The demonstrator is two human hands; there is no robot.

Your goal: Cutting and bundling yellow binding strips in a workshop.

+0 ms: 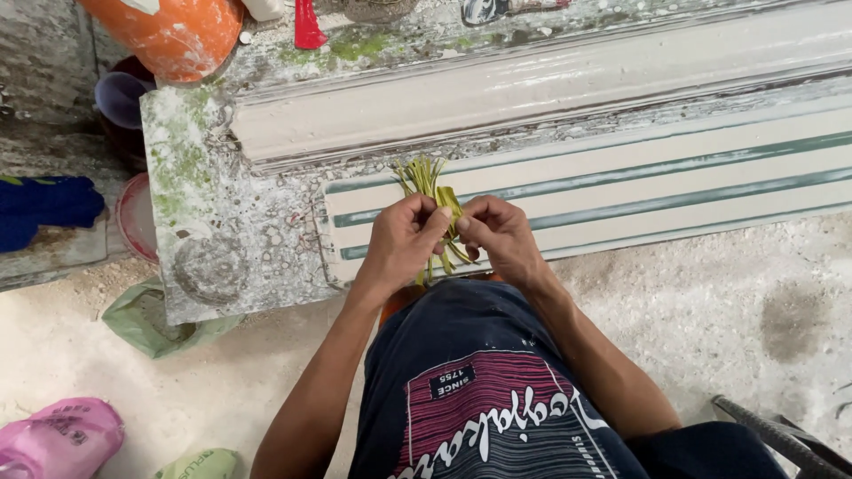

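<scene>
Head view: person looks down at own hands, held over a weathered white moulded slab (568,80).
Leaf bundle (432,191): green-yellow strips, long axis running away from the body; loose tips fan out at the far end, short ends hang below the hands.
Left hand (401,241): fingers curled shut, pinching the bundle at its middle.
Right hand (500,238): closed likewise, fingertips on the same spot.
Arms: forearms converge from the body, wrists near each other.

A pink plastic bag (58,437) with dark print lies crumpled in the lower left corner of the frame. Just right of it, at the bottom edge, sits a pale green bag (200,464), and above them a larger green bag (146,324) lies on the sandy ground.
</scene>
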